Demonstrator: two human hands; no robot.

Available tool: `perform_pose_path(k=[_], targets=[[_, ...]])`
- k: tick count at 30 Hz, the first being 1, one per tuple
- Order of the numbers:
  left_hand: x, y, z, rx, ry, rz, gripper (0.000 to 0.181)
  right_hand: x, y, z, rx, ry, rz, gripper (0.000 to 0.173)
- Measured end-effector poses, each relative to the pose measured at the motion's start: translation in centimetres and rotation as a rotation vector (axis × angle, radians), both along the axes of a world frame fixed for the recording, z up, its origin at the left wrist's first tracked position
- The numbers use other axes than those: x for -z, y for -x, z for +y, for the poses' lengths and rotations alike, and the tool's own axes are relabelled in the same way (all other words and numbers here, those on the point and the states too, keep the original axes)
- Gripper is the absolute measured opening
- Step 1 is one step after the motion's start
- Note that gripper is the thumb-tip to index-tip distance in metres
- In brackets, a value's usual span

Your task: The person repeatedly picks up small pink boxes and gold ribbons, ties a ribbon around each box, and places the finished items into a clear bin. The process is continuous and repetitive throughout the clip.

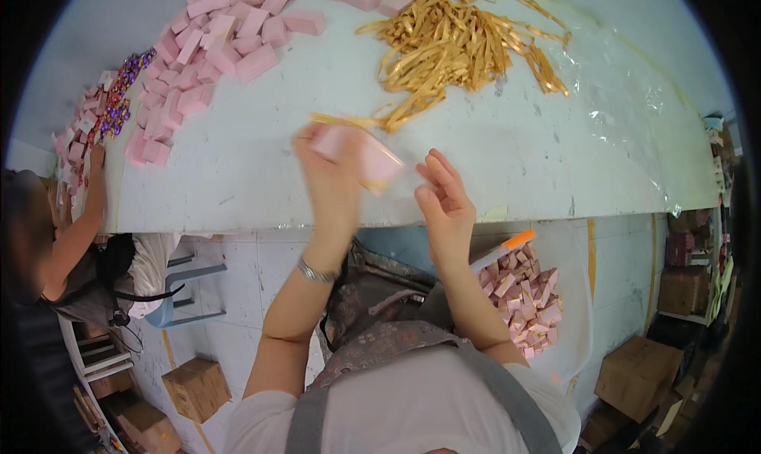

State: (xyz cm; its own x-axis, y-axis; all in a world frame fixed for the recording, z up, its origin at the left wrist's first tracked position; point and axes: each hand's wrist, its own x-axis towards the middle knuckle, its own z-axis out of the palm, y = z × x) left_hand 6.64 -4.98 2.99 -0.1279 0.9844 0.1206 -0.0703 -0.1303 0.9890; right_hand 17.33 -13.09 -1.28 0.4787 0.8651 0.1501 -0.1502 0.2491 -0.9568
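Note:
My left hand grips a small pink box above the white table, and both are blurred. A strip of gold shows at the box's lower corner, and another gold band runs along its far side; whether these wrap the box I cannot tell. Off to the right, my right hand is raised with its fingers curled apart and nothing in them. Beyond the hands lies a heap of gold ribbon loops, one bunch of which reaches almost to the held box. Many pink boxes are piled at the far left.
Clear plastic film covers the table's right part. Below the edge at right, a clear bag stands by pink boxes with gold bands. At left, another person's arm reaches toward purple and red wrapped pieces. Cardboard cartons stand on the floor.

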Motion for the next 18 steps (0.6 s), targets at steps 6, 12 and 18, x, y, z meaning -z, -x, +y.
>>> perform_pose_path(k=[6,12,18], targets=[[-0.6,2.3,13.5,0.064,-0.440,0.563,0.036,-2.6,-16.2,-7.4,-0.586,0.223,-0.164,0.035],[7.0,12.8,25.7,-0.269,-0.482,1.682,0.049,-6.9,-18.9,-7.1,-0.566,0.463,-0.483,0.024],[2.3,8.6,11.9,0.120,-0.342,1.500,0.035,-4.4,-10.8,8.1,-0.173,0.497,-1.053,0.032]])
